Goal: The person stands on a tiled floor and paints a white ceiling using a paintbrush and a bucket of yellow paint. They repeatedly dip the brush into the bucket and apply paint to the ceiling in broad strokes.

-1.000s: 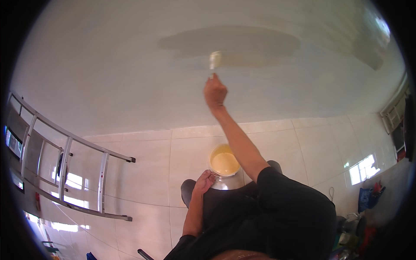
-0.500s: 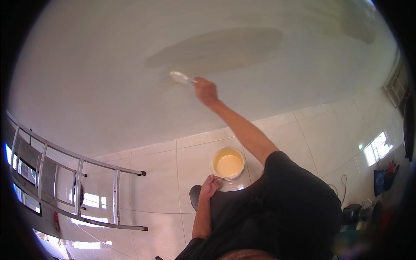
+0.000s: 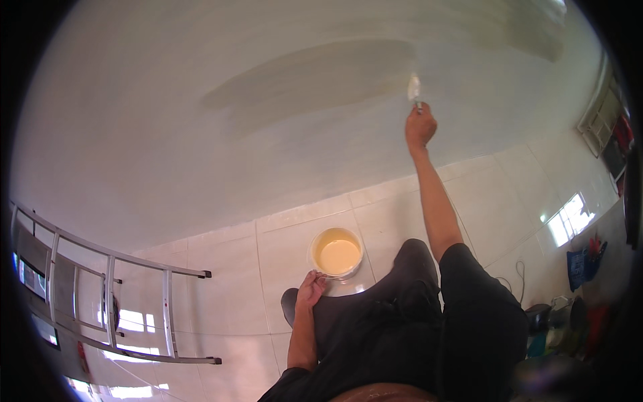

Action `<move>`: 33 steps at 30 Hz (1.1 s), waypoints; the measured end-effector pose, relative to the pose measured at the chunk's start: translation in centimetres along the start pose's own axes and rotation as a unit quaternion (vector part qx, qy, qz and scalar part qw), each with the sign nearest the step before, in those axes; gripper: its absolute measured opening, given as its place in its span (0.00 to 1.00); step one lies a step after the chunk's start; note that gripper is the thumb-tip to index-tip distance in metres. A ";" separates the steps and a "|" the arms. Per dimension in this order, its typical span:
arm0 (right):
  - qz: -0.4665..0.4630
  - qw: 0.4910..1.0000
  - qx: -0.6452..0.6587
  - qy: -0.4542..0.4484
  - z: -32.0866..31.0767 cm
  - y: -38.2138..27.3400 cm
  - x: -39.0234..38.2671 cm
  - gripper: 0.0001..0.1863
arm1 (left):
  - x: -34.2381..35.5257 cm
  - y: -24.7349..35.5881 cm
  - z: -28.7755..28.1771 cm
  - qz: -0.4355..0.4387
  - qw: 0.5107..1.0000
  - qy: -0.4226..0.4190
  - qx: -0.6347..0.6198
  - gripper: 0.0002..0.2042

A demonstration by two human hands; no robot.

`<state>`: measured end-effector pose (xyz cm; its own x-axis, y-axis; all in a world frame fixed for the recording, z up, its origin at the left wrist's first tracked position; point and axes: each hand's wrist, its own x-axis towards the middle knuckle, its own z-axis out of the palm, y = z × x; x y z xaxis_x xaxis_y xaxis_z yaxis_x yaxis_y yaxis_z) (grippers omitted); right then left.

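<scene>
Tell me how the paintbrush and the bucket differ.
Shape: the paintbrush is slim; the bucket is round and much wider.
Position: the paintbrush is raised at the wall; the bucket is lower, near the knees.
Colour: the paintbrush's head looks whitish; the bucket contains yellow liquid.
Shared: each is in a hand, paintbrush in the right, bucket in the left.

There are two hands, one left hand [image 3: 311, 289] and one right hand [image 3: 420, 127]; one brush-like tool [image 3: 414, 88]; one bucket [image 3: 337, 234] of yellowish liquid; one metal ladder [image 3: 168, 311]; one wall [image 3: 167, 134] with two larger darker patches [image 3: 321, 74]; and one blue bag [image 3: 576, 270]. The clutter [image 3: 556, 321] at lower right is too blurred to count.
</scene>
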<state>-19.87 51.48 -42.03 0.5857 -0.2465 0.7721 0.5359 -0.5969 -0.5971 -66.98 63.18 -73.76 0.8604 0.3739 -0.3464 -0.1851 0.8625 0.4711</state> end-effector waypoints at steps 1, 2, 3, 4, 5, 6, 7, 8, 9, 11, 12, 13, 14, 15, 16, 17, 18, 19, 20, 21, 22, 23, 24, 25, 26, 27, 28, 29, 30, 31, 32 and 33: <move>-0.021 1.000 -0.001 -0.015 1.1 -1.2 -1.2 0.10 | 0.1 -0.1 0.4 0.004 1.000 0.009 0.006 0.04; -0.034 0.999 0.030 -0.017 2.2 -3.6 -3.1 0.11 | 0.0 -0.1 0.3 0.003 1.000 0.007 0.001 0.04; -0.046 0.997 0.062 -0.019 2.8 -6.7 -5.4 0.12 | 0.0 -0.1 0.2 0.002 1.000 0.005 -0.003 0.05; -0.052 0.994 0.089 -0.041 3.2 -9.8 -7.9 0.15 | 0.0 0.0 -0.1 0.002 1.000 0.003 -0.006 0.05; -0.058 0.989 0.129 -0.046 3.9 -12.8 -10.4 0.17 | 0.2 0.1 -0.4 -0.002 1.000 -0.010 -0.008 0.05; -0.066 0.981 0.172 -0.067 3.9 -16.3 -13.0 0.17 | 0.2 0.1 -1.1 -0.004 1.000 -0.019 -0.010 0.06; -0.071 0.974 0.196 -0.087 4.1 -19.2 -15.2 0.17 | 0.2 0.0 -1.4 -0.010 0.999 -0.031 -0.011 0.06; -0.091 0.966 0.228 -0.080 4.5 -21.7 -17.1 0.17 | 0.4 0.0 -1.2 -0.010 0.999 -0.033 -0.003 0.06; -0.116 0.958 0.251 -0.078 4.6 -24.3 -18.9 0.16 | 0.2 -0.1 -1.0 -0.010 0.999 -0.033 0.004 0.06; -0.137 0.939 0.291 -0.122 4.9 -28.7 -21.6 0.15 | 0.3 -0.4 -0.7 -0.008 0.999 -0.035 0.015 0.06; -0.146 0.928 0.308 -0.153 4.7 -30.7 -22.7 0.14 | 0.2 -0.5 -1.1 -0.001 0.999 -0.035 0.018 0.05; -0.140 0.913 0.339 -0.180 4.4 -32.3 -23.4 0.12 | 0.4 -0.3 -1.2 0.004 0.999 -0.037 0.023 0.05; -0.135 0.896 0.366 -0.210 4.1 -33.3 -23.7 0.10 | 0.2 -0.2 -1.0 0.000 0.999 -0.037 0.024 0.05; -0.143 0.885 0.368 -0.246 4.1 -33.6 -23.3 0.09 | 0.0 -0.1 -0.7 -0.006 0.999 -0.038 0.025 0.05; -0.150 0.874 0.367 -0.282 4.0 -33.7 -22.8 0.08 | 0.0 -0.2 -0.4 -0.012 0.999 -0.040 0.027 0.05; -0.155 0.859 0.370 -0.318 4.1 -33.8 -22.7 0.07 | -0.1 -0.1 -0.7 -0.007 0.999 -0.035 0.031 0.05; -0.165 0.866 0.373 -0.290 4.4 -33.1 -22.1 0.06 | 0.0 -0.1 -0.9 -0.003 0.999 -0.031 0.036 0.04; -0.175 0.873 0.374 -0.260 4.7 -31.6 -21.0 0.06 | -0.1 -0.1 -1.2 0.000 0.999 -0.028 0.042 0.04; -0.188 0.879 0.374 -0.230 5.4 -29.7 -19.7 0.05 | -0.1 -0.2 -1.2 -0.001 0.999 -0.025 0.032 0.04; -0.173 0.888 0.375 -0.202 5.8 -27.2 -18.1 0.06 | 0.0 -0.2 -1.3 -0.002 0.999 -0.023 0.022 0.05; -0.134 0.902 0.341 -0.228 6.2 -23.8 -16.1 0.10 | 0.0 -0.2 -1.2 -0.005 1.000 -0.021 0.011 0.05; -0.126 0.912 0.347 -0.180 6.1 -20.6 -14.0 0.10 | 0.0 -0.1 -1.1 0.000 1.000 -0.009 0.017 0.05; -0.088 0.924 0.323 -0.185 5.6 -17.1 -11.6 0.09 | -0.2 0.0 -0.9 0.004 1.000 0.002 0.021 0.05; -0.093 0.938 0.291 -0.163 5.1 -13.2 -9.1 0.09 | -0.4 -0.1 -0.8 0.003 1.000 0.013 0.025 0.05; -0.097 0.945 0.274 -0.149 4.3 -9.5 -6.6 0.08 | -0.5 -0.2 -0.8 0.003 1.000 0.011 0.025 0.05; -0.079 0.955 0.256 -0.131 3.6 -5.9 -4.0 0.07 | -0.2 -0.1 -0.7 0.004 1.000 0.005 0.024 0.05; -0.075 0.963 0.236 -0.103 2.6 -2.6 -1.8 0.06 | -0.2 0.0 -0.9 0.005 1.000 0.002 0.024 0.06; -0.016 0.966 0.229 -0.123 1.5 0.2 0.2 0.08 | -0.2 0.1 -1.0 0.003 1.000 -0.002 0.022 0.06; -0.020 0.978 0.191 -0.080 0.5 3.1 2.1 0.07 | 0.0 0.1 -0.9 -0.001 1.000 -0.009 0.020 0.06; -0.014 0.987 0.147 -0.056 -0.5 5.4 3.9 0.07 | 0.0 0.1 -0.9 -0.003 1.000 -0.013 0.015 0.06; -0.010 0.994 0.103 -0.037 -1.6 7.5 5.1 0.07 | 0.0 0.0 -1.1 -0.003 1.000 -0.015 0.014 0.07; -0.005 0.998 0.061 -0.021 -2.8 9.5 5.9 0.07 | 0.4 -0.2 -1.1 -0.002 1.000 -0.015 0.009 0.07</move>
<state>-13.02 42.26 -42.56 0.6034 -0.2072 0.7700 0.6104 -0.5013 -0.6132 -67.15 63.55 -74.88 0.8749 0.3594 -0.3246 -0.1726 0.8577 0.4842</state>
